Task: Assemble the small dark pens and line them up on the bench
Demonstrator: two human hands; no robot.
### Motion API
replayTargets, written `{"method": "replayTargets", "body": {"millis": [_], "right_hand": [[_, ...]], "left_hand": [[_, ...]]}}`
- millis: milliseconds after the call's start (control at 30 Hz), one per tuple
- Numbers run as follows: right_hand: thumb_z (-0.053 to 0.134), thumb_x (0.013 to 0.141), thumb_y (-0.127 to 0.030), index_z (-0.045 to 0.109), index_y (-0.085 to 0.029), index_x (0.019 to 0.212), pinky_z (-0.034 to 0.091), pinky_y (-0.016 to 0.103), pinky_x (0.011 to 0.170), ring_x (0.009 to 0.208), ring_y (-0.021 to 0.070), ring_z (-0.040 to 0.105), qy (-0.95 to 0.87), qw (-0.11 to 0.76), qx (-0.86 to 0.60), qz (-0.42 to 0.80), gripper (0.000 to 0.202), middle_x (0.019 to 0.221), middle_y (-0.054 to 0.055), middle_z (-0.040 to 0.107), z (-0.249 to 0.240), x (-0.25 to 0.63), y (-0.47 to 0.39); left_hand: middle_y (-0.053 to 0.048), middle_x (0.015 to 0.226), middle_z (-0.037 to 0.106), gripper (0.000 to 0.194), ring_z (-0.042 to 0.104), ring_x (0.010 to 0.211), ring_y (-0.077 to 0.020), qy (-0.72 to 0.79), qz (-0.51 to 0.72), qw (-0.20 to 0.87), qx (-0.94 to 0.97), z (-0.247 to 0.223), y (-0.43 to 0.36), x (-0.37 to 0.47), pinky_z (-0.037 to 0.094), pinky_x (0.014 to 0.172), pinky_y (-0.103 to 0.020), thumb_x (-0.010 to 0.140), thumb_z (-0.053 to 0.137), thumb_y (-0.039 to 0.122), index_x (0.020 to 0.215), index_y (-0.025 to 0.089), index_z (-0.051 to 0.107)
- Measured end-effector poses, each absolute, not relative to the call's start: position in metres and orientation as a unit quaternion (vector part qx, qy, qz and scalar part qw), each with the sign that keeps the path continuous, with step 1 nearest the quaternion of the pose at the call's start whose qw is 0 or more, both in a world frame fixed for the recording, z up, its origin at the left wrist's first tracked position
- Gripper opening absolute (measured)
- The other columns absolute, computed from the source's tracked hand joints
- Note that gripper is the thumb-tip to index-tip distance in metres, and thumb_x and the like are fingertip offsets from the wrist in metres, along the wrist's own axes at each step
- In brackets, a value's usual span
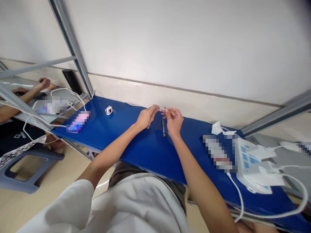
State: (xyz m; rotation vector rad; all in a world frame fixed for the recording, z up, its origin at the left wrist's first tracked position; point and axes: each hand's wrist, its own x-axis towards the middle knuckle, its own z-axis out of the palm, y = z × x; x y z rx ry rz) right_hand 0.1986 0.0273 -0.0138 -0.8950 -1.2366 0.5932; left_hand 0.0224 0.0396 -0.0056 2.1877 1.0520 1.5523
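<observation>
Head view: the left hand [147, 117] and right hand [173, 122] have fingertips closed on a slim piece [160, 110] between them, too small to identify. Beside the right hand, a dark pen [163, 128] lies on the blue table [150, 155]. Fine two-handed work seems underway, calling for steady, aligned fingertips.

No word legible, a short line of white lettering [23, 135] beside a white emblem [17, 136] on the dark fabric garment [9, 137] at far left, perhaps capitals, blue panels [254, 160] on the white rectangular plastic power strip [242, 171], their marks illegible
</observation>
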Motion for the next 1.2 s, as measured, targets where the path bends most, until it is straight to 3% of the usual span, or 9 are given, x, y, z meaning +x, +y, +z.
{"method": "replayTargets", "body": {"millis": [200,433,567,733,900,1033,1200], "right_hand": [[0.070,0.097,-0.028,0.071,-0.025,0.100,0.060,0.037,0.081,0.074,0.0205,0.067,-0.634,0.624,-0.456,0.024,0.004,0.082,0.001,0.070,-0.005,0.201,0.017],[0.064,0.094,-0.018,0.070,-0.025,0.101,0.058,0.039,0.087,0.081,0.0221,0.064,-0.682,0.591,-0.426,-0.062,0.012,0.086,0.003,0.065,-0.003,0.205,0.015],[0.071,0.096,-0.027,0.073,-0.026,0.100,0.058,0.039,0.084,0.077,0.0214,0.065,-0.640,0.627,-0.442,0.033,0.004,0.084,0.002,0.068,-0.003,0.202,0.016],[0.086,0.093,-0.046,0.077,-0.027,0.097,0.058,0.033,0.072,0.076,0.0192,0.067,-0.522,0.693,-0.375,0.325,0.021,0.086,0.002,0.072,-0.003,0.197,0.023],[0.100,0.079,-0.042,0.080,-0.026,0.094,0.061,0.028,0.071,0.078,0.0157,0.068,-0.401,0.652,-0.294,0.572,0.030,0.087,0.001,0.074,-0.003,0.197,0.027],[0.103,0.075,-0.031,0.080,-0.024,0.092,0.062,0.023,0.074,0.079,0.0124,0.068,-0.352,0.627,-0.255,0.647,0.029,0.087,-0.001,0.075,0.000,0.199,0.025],[0.101,0.078,-0.030,0.079,-0.026,0.095,0.063,0.023,0.073,0.077,0.0123,0.068,-0.351,0.623,-0.242,0.656,0.028,0.086,-0.002,0.075,0.003,0.199,0.022]], "left_hand": [[-0.014,0.144,0.077,0.038,0.079,0.127,-0.0277,0.300,0.548,0.108,0.773,-0.012,0.045,0.021,0.061,0.112,-0.040,0.117,0.051,0.045,0.140,0.023,0.073],[-0.014,0.147,0.075,0.038,0.075,0.136,-0.0255,0.265,0.557,0.124,0.777,-0.009,0.042,0.020,0.061,0.114,-0.038,0.118,0.049,0.044,0.139,0.025,0.075],[-0.015,0.149,0.074,0.039,0.077,0.132,-0.0247,0.268,0.547,0.110,0.785,-0.009,0.039,0.019,0.062,0.110,-0.036,0.118,0.049,0.045,0.140,0.025,0.075],[-0.014,0.148,0.075,0.039,0.077,0.131,-0.0242,0.257,0.561,0.115,0.778,-0.008,0.039,0.020,0.062,0.112,-0.038,0.118,0.048,0.045,0.140,0.025,0.075],[-0.016,0.145,0.077,0.039,0.077,0.131,-0.0274,0.248,0.606,0.160,0.739,-0.004,0.036,0.027,0.061,0.115,-0.045,0.117,0.052,0.048,0.134,0.023,0.078],[-0.015,0.147,0.076,0.041,0.077,0.131,-0.0278,0.239,0.607,0.193,0.733,-0.002,0.029,0.031,0.061,0.116,-0.046,0.116,0.053,0.051,0.132,0.023,0.078],[-0.014,0.140,0.079,0.041,0.079,0.124,-0.0262,0.272,0.628,0.244,0.687,-0.003,0.024,0.037,0.061,0.111,-0.041,0.113,0.059,0.057,0.130,0.023,0.075]]}}
